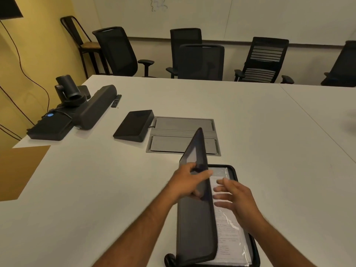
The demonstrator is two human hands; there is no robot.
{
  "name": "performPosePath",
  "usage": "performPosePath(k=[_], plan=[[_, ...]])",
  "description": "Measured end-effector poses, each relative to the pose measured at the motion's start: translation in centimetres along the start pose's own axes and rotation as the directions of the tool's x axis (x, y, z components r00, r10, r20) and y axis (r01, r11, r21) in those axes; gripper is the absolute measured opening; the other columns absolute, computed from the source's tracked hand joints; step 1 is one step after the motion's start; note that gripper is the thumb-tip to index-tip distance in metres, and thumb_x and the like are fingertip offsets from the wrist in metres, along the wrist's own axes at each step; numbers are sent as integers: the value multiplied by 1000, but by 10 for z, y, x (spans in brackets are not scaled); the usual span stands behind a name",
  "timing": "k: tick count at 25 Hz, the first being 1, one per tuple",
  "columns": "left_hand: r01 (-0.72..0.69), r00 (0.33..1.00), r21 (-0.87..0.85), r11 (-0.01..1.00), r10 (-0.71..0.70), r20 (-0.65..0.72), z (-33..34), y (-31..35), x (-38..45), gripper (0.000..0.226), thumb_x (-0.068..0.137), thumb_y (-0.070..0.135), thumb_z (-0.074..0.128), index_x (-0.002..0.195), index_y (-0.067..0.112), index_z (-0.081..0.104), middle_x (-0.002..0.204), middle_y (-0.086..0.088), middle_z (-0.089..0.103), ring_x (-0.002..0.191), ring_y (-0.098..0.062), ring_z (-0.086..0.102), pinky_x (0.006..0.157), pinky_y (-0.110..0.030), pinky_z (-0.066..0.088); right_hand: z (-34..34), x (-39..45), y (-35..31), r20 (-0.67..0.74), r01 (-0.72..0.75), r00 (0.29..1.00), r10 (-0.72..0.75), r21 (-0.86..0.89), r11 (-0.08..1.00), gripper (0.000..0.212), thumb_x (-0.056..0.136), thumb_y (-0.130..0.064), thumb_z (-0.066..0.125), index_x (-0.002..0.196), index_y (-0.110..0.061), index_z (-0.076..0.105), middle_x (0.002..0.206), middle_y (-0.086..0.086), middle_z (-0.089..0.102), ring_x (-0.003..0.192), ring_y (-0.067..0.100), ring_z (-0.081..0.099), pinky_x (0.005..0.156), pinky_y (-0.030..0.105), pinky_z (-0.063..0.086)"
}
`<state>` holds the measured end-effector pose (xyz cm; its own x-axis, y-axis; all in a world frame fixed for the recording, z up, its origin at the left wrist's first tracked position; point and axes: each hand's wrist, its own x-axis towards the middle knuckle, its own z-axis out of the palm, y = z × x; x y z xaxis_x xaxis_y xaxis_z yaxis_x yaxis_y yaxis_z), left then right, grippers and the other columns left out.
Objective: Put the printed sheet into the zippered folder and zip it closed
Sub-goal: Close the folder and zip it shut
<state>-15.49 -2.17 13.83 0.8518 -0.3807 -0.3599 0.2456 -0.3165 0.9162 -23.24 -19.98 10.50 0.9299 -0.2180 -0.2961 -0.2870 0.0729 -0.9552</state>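
A black zippered folder [196, 224] lies on the white table near me, its left cover raised almost upright. My left hand [187, 182] grips that cover near its upper edge. The printed sheet [229, 234] lies inside the folder's right half under a shiny clear sleeve. My right hand [236, 197] hovers over the sheet with fingers spread, holding nothing. The zipper's black edge [234, 171] runs around the right half, unzipped.
A grey cable hatch [183, 137] is set in the table behind the folder, with a black console [134, 125] to its left. A camera and speaker bar [92, 106] sit at far left. Black office chairs [200, 60] line the far side.
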Motion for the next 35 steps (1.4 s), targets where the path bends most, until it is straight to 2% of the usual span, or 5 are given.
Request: performPosePath(k=[5, 14, 23, 30, 35], plan=[[8, 1000, 168, 986, -11, 15, 19, -36, 10, 67, 83, 52, 69, 140, 27, 46, 133, 13, 52, 70, -20, 74, 61, -28, 62, -13, -5, -20, -31, 108, 993, -111, -78, 991, 17, 92, -26, 62, 102, -17, 73, 93, 6, 77, 84, 25, 75, 68, 37, 61], [90, 973, 723, 685, -216, 84, 2, -146, -1, 78, 87, 37, 70, 153, 34, 27, 163, -2, 21, 148, -24, 27, 118, -39, 28, -97, 26, 63, -434, -276, 900, 34, -509, 816, 12, 79, -11, 72, 87, -18, 79, 81, 1, 77, 78, 22, 70, 81, 41, 59], [32, 981, 728, 685, -163, 110, 15, -163, -7, 91, 86, 35, 72, 156, 35, 13, 138, -1, 44, 122, -19, 50, 105, -30, 44, -82, 28, 114, -380, -290, 925, -4, -711, 641, 10, 82, -11, 66, 73, -10, 70, 67, 4, 69, 56, 15, 54, 56, 30, 44], [2, 990, 690, 724, -99, 101, 12, -169, -21, 78, 89, 37, 68, 153, 30, 23, 140, 2, 49, 126, -17, 50, 103, -29, 43, -66, 7, 121, -316, -233, 949, -25, -749, 620, 33, 84, -24, 71, 115, -15, 62, 103, 2, 69, 92, 24, 66, 80, 29, 49], [-53, 988, 688, 724, -64, 143, -3, -182, -45, 29, 93, 19, 58, 121, 26, 57, 123, 7, 60, 110, -11, 56, 95, -22, 46, -10, -50, 142, -166, -86, 986, -33, -661, 746, 19, 72, -25, 82, 66, -29, 64, 57, -11, 68, 57, 3, 65, 54, 15, 50]])
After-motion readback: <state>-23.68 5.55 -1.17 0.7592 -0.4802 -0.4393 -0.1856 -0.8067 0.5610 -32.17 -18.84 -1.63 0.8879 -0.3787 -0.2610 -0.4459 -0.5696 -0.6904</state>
